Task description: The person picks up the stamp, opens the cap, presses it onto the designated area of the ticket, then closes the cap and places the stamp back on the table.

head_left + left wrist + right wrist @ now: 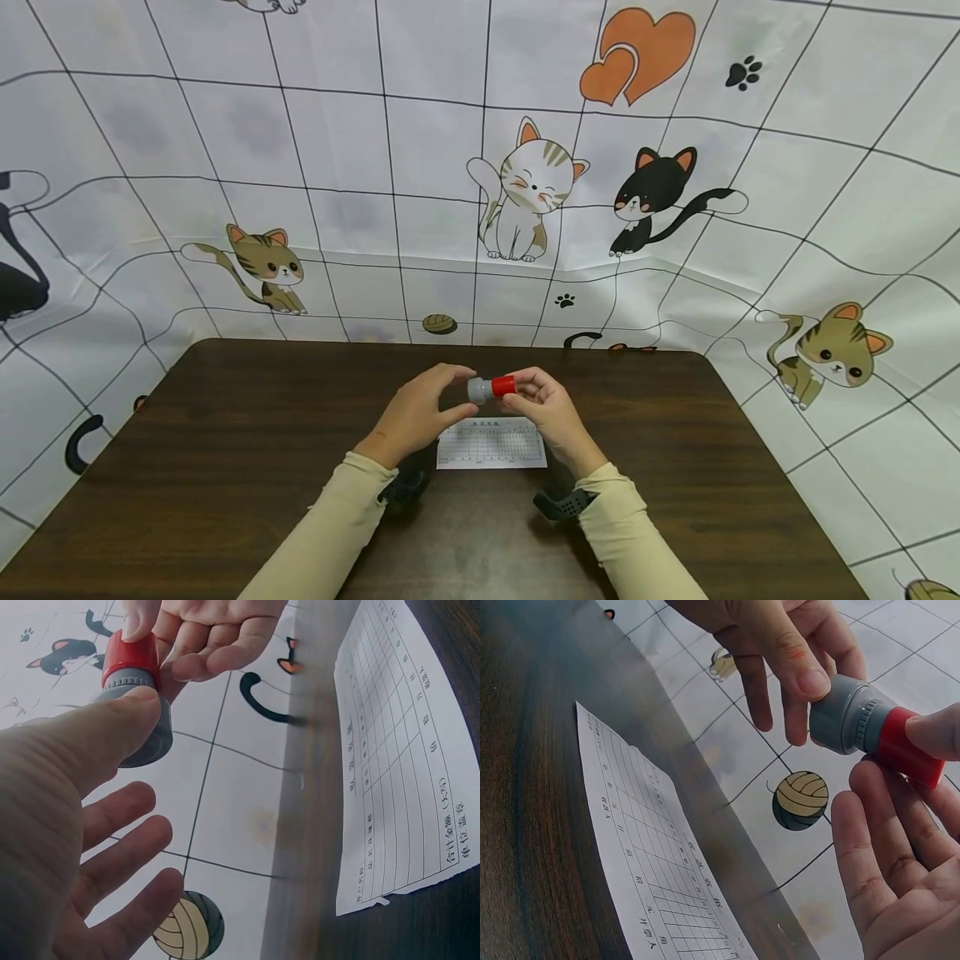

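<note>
A small round hand stamp with a red handle (pixel 504 385) and a grey cap (pixel 478 390) is held sideways above the table between both hands. My left hand (pixel 420 412) pinches the grey end between thumb and fingers, its other fingers spread loosely, as the left wrist view shows. On the red end (pixel 906 746), the thumb and fingers of my right hand (pixel 553 417) keep a pinch. The grey and red parts are joined. Below the hands lies a white printed form (pixel 491 446) with a grid of lines and a torn edge.
The dark brown wooden table (pixel 262 467) spreads around the form. Behind it and at both sides hangs a white sheet (pixel 435 217) with black grid lines and cartoon cats. A dark strap (pixel 564 505) is on each wrist.
</note>
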`<state>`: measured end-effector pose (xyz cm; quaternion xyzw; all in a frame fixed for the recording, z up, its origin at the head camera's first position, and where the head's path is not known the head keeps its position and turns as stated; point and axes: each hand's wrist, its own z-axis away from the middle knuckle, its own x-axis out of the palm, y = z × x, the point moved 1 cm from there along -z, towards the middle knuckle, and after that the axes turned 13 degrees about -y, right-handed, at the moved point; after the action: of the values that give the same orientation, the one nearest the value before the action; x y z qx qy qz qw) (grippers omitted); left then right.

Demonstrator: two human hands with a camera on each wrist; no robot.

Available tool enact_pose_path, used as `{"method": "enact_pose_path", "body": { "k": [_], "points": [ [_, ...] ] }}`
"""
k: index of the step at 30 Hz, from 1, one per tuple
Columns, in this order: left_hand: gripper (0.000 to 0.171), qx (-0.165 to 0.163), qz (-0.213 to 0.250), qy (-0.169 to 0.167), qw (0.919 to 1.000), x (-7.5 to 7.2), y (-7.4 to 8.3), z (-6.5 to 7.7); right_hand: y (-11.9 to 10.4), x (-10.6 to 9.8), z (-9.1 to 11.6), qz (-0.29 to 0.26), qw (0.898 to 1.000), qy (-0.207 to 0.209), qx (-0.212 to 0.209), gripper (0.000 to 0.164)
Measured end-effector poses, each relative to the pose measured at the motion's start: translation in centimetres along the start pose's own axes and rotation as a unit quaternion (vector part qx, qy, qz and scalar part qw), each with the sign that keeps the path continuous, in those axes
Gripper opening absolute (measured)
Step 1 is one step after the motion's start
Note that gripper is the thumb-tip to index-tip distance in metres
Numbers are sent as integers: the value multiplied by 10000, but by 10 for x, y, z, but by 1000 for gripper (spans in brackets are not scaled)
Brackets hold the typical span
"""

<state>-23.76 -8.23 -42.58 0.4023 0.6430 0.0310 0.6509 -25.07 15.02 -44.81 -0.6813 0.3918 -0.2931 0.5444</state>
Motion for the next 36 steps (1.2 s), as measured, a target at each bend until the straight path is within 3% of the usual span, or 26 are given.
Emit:
{"method": "enact_pose_path", "body": {
  "k": [6,10,16,22,27,36],
  "points": [
    [49,15,40,58,10000,0,2,0,2,-1,0,149,9998,-93,59,35],
    [46,36,-12,87,10000,1,3,1,2,-4,1,731,9972,-176,39,33],
    [46,68,-70,79,9999,1,3,1,-3,-8,4,1878,9821,-145,-59,32],
    [47,118,-223,107,9996,2,2,2,-7,-9,6,2658,9636,-41,-286,35],
    [46,211,-306,119,9992,3,1,2,-8,-10,7,2931,9554,-67,-347,34],
    [46,299,-298,103,9991,2,1,2,-10,-9,8,3065,9510,-61,-400,32]
  ]
}}
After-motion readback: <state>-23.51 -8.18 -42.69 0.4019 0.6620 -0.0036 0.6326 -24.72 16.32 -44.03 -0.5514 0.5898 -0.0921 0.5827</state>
